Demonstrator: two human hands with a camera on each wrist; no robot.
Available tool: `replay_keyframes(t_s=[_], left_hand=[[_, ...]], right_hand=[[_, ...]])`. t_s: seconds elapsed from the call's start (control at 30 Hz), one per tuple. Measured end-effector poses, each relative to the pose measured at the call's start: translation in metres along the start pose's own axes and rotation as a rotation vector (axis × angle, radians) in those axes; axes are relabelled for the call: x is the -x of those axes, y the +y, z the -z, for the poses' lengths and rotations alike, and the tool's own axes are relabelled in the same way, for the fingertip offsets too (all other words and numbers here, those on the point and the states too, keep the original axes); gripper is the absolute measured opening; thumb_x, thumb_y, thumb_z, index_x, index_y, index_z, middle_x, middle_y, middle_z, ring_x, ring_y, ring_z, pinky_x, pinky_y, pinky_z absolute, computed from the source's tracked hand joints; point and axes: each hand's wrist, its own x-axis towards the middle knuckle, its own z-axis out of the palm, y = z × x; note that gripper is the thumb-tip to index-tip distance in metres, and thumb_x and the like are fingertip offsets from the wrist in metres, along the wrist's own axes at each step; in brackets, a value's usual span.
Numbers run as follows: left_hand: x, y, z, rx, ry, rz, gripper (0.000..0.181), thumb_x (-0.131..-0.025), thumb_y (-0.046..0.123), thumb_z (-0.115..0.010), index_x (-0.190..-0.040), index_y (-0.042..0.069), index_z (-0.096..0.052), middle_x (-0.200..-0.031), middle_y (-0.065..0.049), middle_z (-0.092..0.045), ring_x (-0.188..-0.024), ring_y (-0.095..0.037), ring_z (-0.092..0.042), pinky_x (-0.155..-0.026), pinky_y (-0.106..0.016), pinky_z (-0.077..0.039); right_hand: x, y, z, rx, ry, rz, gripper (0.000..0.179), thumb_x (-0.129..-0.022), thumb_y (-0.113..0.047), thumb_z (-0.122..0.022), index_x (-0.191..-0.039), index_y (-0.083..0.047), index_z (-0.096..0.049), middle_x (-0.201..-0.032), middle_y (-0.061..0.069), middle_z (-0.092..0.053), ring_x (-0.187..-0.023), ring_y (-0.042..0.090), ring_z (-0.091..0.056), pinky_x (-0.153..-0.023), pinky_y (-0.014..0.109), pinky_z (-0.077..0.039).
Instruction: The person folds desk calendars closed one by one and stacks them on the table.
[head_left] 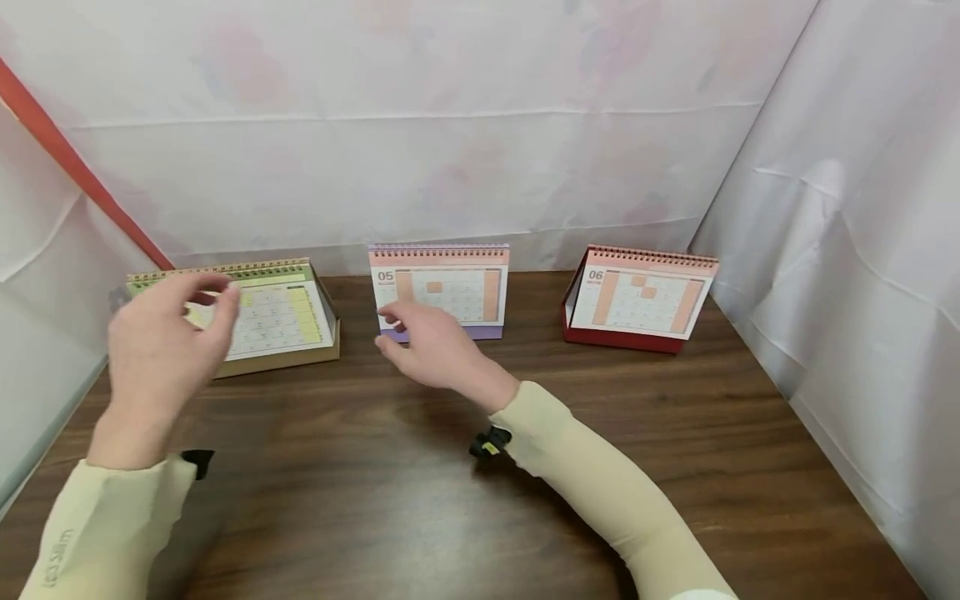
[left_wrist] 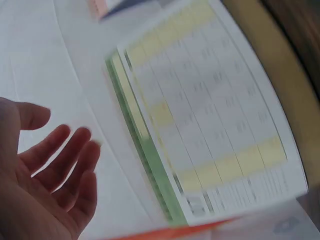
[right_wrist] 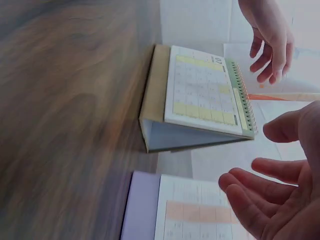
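Three spiral-bound desk calendars stand in a row on the table. My left hand (head_left: 165,333) hovers before the green and yellow calendar (head_left: 281,321) at the left, hiding part of its page; loosely bent fingers hold nothing. In the left wrist view that calendar (left_wrist: 205,95) looks blurred and lies apart from the hand (left_wrist: 55,175). My right hand (head_left: 431,346) is in front of the lower left of the purple-based calendar (head_left: 465,292), marked 05. Its thumb and fingers are spread with a gap between them, as the right wrist view of the hand (right_wrist: 280,185) shows.
At the right stands the red-based calendar (head_left: 645,296), marked 06. The dark wooden table (head_left: 420,517) stretches toward me. White cloth (head_left: 450,175) hangs behind and at both sides, with a red strip (head_left: 82,167) at the left.
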Motion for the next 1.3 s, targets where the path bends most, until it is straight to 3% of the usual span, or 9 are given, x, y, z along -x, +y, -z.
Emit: replay_keyframes(t_s=[0.23, 0.3, 0.37, 0.47, 0.57, 0.67, 0.8, 0.9, 1.3], left_hand=[[-0.013, -0.036, 0.004, 0.088, 0.309, 0.097, 0.034, -0.097, 0.021, -0.056, -0.114, -0.005, -0.068, -0.106, -0.025, -0.062, -0.102, -0.040, -0.051, -0.096, -0.042, -0.033], [-0.015, -0.046, 0.001, 0.095, 0.335, 0.185, 0.035, -0.098, 0.024, -0.054, -0.118, 0.000, -0.069, -0.105, -0.008, -0.062, -0.104, -0.025, -0.053, -0.098, -0.031, -0.032], [-0.016, -0.056, -0.002, 0.102, 0.319, 0.297, 0.037, -0.100, 0.030, -0.051, -0.124, 0.006, -0.068, -0.107, 0.008, -0.058, -0.107, -0.012, -0.051, -0.095, -0.024, -0.032], [-0.015, -0.066, -0.004, 0.101, 0.241, 0.490, 0.043, -0.103, 0.040, -0.045, -0.135, 0.018, -0.061, -0.118, 0.015, -0.055, -0.114, -0.002, -0.048, -0.092, -0.018, -0.032], [-0.016, -0.070, -0.002, 0.105, 0.138, 0.642, 0.051, -0.104, 0.047, -0.036, -0.145, 0.022, -0.052, -0.140, -0.002, -0.053, -0.129, -0.014, -0.044, -0.103, -0.026, -0.034], [-0.017, -0.074, 0.003, 0.104, 0.051, 0.739, 0.058, -0.104, 0.051, -0.029, -0.149, 0.020, -0.049, -0.148, -0.009, -0.049, -0.135, -0.022, -0.041, -0.111, -0.039, -0.031], [-0.016, -0.079, 0.005, 0.094, -0.042, 0.773, 0.063, -0.104, 0.053, -0.026, -0.149, 0.014, -0.047, -0.148, -0.013, -0.048, -0.139, -0.028, -0.038, -0.114, -0.047, -0.028], [-0.014, -0.082, 0.001, 0.079, -0.089, 0.748, 0.063, -0.104, 0.053, -0.026, -0.151, 0.015, -0.044, -0.149, -0.014, -0.046, -0.140, -0.032, -0.037, -0.113, -0.050, -0.028], [-0.012, -0.094, -0.001, 0.115, -0.070, 0.695, 0.062, -0.103, 0.054, -0.030, -0.147, 0.016, -0.050, -0.142, -0.014, -0.054, -0.133, -0.032, -0.044, -0.108, -0.046, -0.032]], right_hand=[[-0.026, -0.012, -0.012, -0.149, 0.048, -0.004, 0.050, -0.102, -0.029, -0.057, -0.148, -0.013, -0.048, -0.141, -0.001, -0.056, -0.115, 0.009, -0.059, -0.087, 0.019, -0.045], [-0.031, -0.012, -0.015, -0.219, 0.074, -0.021, 0.051, -0.101, -0.027, -0.058, -0.149, -0.013, -0.047, -0.142, -0.001, -0.056, -0.114, 0.009, -0.059, -0.086, 0.018, -0.046], [-0.037, -0.012, -0.019, -0.305, 0.101, -0.041, 0.051, -0.101, -0.026, -0.059, -0.149, -0.013, -0.047, -0.141, 0.000, -0.056, -0.113, 0.008, -0.059, -0.085, 0.016, -0.046], [-0.045, -0.014, -0.026, -0.411, 0.107, -0.085, 0.053, -0.100, -0.025, -0.060, -0.150, -0.014, -0.045, -0.143, -0.001, -0.054, -0.117, 0.006, -0.057, -0.090, 0.015, -0.045], [-0.053, -0.016, -0.032, -0.473, 0.093, -0.128, 0.057, -0.100, -0.026, -0.061, -0.153, -0.017, -0.042, -0.148, -0.003, -0.048, -0.124, 0.005, -0.053, -0.094, 0.016, -0.044], [-0.061, -0.018, -0.038, -0.491, 0.070, -0.154, 0.058, -0.101, -0.031, -0.059, -0.155, -0.021, -0.038, -0.152, -0.006, -0.043, -0.128, 0.006, -0.050, -0.097, 0.018, -0.043], [-0.070, -0.020, -0.046, -0.495, 0.051, -0.173, 0.058, -0.101, -0.037, -0.057, -0.155, -0.025, -0.037, -0.150, -0.007, -0.044, -0.128, 0.008, -0.051, -0.098, 0.020, -0.044], [-0.073, -0.022, -0.050, -0.501, 0.040, -0.189, 0.059, -0.100, -0.039, -0.058, -0.155, -0.027, -0.037, -0.150, -0.008, -0.043, -0.128, 0.009, -0.051, -0.097, 0.023, -0.044], [-0.081, -0.030, -0.056, -0.578, 0.030, -0.175, 0.064, -0.100, -0.038, -0.060, -0.157, -0.027, -0.033, -0.152, -0.006, -0.039, -0.122, 0.004, -0.054, -0.093, 0.019, -0.046]])
